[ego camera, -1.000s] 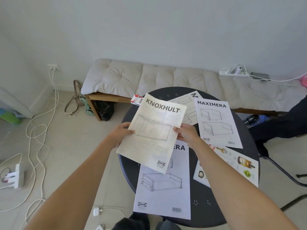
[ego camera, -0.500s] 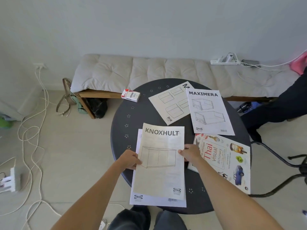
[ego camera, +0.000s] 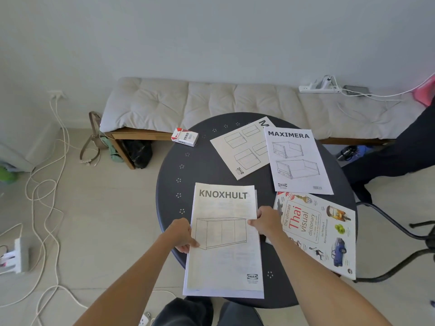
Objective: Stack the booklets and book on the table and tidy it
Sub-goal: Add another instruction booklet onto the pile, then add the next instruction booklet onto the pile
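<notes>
Since half a second ago the KNOXHULT booklet (ego camera: 224, 236) has settled squarer onto the white booklet (ego camera: 223, 294) beneath it; a second ago it was held in the air.

Round dark table (ego camera: 169, 184): the pair lies at its near edge and overhangs it.

Thai visual dictionary (ego camera: 316, 234): flat, just right of the pair, its top corner under the MAXIMERA booklet (ego camera: 297, 161). That one overlaps a tilted cream booklet (ego camera: 242, 149) at the far side. All three are not yet stacked.

Left hand (ego camera: 180, 234): fingers pinch the pair's left edge, thumb on top.

Right hand (ego camera: 267, 221): fingers closed on the right edge, thumb on the cover.

Judgement: square the edges by pressing inward from both sides, then slide the pair back onto the table before letting go, or the overhang may tip.

Small red-and-white box (ego camera: 184, 137): at the far left rim, left for tidying.
</notes>
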Tool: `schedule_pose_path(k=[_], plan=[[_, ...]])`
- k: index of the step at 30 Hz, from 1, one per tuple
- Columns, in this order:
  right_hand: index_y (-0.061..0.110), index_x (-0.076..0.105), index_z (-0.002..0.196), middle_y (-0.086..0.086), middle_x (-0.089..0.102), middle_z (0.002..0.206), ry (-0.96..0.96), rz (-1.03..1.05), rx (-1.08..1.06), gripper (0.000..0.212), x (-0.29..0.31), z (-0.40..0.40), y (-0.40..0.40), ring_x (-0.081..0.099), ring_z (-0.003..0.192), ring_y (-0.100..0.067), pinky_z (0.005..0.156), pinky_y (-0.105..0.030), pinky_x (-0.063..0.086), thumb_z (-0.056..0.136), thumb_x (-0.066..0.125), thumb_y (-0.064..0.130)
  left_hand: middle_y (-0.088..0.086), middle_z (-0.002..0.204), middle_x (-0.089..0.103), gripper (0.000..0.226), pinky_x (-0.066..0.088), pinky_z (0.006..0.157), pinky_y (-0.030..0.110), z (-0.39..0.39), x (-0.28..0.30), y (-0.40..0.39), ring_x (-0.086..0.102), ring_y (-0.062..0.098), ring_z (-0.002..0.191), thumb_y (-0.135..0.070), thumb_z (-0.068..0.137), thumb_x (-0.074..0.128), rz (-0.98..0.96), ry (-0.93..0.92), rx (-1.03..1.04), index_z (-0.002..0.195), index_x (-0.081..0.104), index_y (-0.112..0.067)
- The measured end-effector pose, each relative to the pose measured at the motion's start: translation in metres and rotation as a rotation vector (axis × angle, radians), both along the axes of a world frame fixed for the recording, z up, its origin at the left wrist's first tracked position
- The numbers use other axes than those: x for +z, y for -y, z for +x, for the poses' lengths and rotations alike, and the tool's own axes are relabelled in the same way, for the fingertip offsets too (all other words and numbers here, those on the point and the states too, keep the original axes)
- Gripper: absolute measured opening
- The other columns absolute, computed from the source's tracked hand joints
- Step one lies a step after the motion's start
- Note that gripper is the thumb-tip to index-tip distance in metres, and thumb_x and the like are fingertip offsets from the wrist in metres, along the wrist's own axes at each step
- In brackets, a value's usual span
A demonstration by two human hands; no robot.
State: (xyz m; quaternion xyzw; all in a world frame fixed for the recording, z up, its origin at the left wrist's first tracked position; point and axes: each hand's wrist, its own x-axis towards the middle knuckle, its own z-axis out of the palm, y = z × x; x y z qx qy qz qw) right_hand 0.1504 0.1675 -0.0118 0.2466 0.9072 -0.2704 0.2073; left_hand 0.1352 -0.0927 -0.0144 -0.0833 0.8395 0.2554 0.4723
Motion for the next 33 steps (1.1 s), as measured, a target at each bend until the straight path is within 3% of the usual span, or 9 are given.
schedule_pose_path(k=[5,9,12,17,20,23,25,30,33], plan=[[0.012,0.054,0.084,-0.007,0.068,0.091,0.039,0.055,0.020,0.031,0.011,-0.004,-0.004,0.067,0.085,-0.023,0.069,-0.027,0.044,0.079,0.076,0.033,-0.003,0.051,0.065,0.039,0.049,0.043,0.017,-0.013,0.005,-0.001,0.060,0.007,0.033,-0.044,0.076,0.073,-0.140,-0.083,-0.094,0.063,0.054,-0.012],[0.005,0.062,0.079,-0.016,0.071,0.091,-0.016,0.023,-0.025,0.030,0.024,-0.017,-0.022,0.068,0.084,-0.028,0.074,-0.035,0.052,0.084,0.069,0.034,0.010,0.082,0.076,0.039,0.059,0.076,0.032,-0.042,0.025,-0.025,0.072,0.021,0.069,-0.042,0.088,0.058,-0.110,-0.260,-0.108,0.078,0.062,-0.004],[-0.004,0.070,0.090,-0.021,0.071,0.101,-0.093,-0.014,-0.129,0.037,0.033,-0.033,-0.056,0.067,0.095,-0.032,0.074,-0.033,0.046,0.086,0.065,0.032,0.015,0.094,0.072,0.034,0.054,0.082,0.035,-0.066,0.039,-0.063,0.070,0.032,0.092,-0.031,0.092,0.055,0.016,-0.334,-0.077,0.094,0.064,0.002],[0.011,0.065,0.115,-0.008,0.062,0.126,-0.131,-0.066,-0.248,0.037,0.042,-0.064,-0.127,0.066,0.092,-0.021,0.078,-0.030,0.047,0.087,0.064,0.034,0.015,0.088,0.063,0.029,0.051,0.083,0.035,-0.097,0.055,-0.130,0.064,0.031,0.086,-0.030,0.093,0.052,0.094,-0.365,-0.055,0.082,0.062,-0.005],[0.014,0.058,0.123,-0.008,0.056,0.133,-0.135,-0.102,-0.316,0.042,0.044,-0.076,-0.175,0.062,0.108,-0.026,0.088,-0.031,0.048,0.086,0.065,0.033,0.020,0.104,0.066,0.037,0.048,0.090,0.036,-0.114,0.053,-0.166,0.061,0.037,0.106,-0.029,0.094,0.051,0.116,-0.343,0.025,0.097,0.065,0.005],[0.010,0.052,0.131,-0.009,0.056,0.134,-0.132,-0.105,-0.376,0.052,0.042,-0.085,-0.216,0.064,0.101,-0.021,0.087,-0.029,0.045,0.086,0.067,0.031,0.023,0.105,0.065,0.039,0.048,0.088,0.037,-0.128,0.047,-0.199,0.060,0.038,0.107,-0.028,0.094,0.052,0.143,-0.311,0.101,0.100,0.063,0.008],[0.008,0.050,0.133,-0.010,0.056,0.135,-0.110,-0.088,-0.381,0.056,0.037,-0.090,-0.235,0.058,0.115,-0.026,0.085,-0.028,0.041,0.085,0.067,0.031,0.018,0.106,0.066,0.038,0.047,0.088,0.035,-0.137,0.040,-0.217,0.060,0.034,0.103,-0.029,0.093,0.053,0.152,-0.302,0.150,0.103,0.064,0.005],[0.004,0.053,0.128,-0.013,0.060,0.129,-0.020,-0.101,-0.407,0.052,0.015,-0.105,-0.263,0.056,0.117,-0.031,0.078,-0.029,0.037,0.085,0.068,0.031,0.010,0.085,0.058,0.023,0.045,0.074,0.033,-0.154,0.018,-0.261,0.053,0.025,0.078,-0.028,0.090,0.057,0.218,-0.280,0.302,0.078,0.056,-0.009],[0.006,0.051,0.128,-0.012,0.061,0.126,-0.057,-0.088,-0.432,0.054,0.001,-0.113,-0.267,0.058,0.110,-0.030,0.075,-0.028,0.038,0.083,0.070,0.030,0.013,0.085,0.059,0.031,0.054,0.086,0.044,-0.160,0.007,-0.279,0.056,0.028,0.078,-0.023,0.089,0.059,0.266,-0.260,0.384,0.062,0.049,-0.013]])
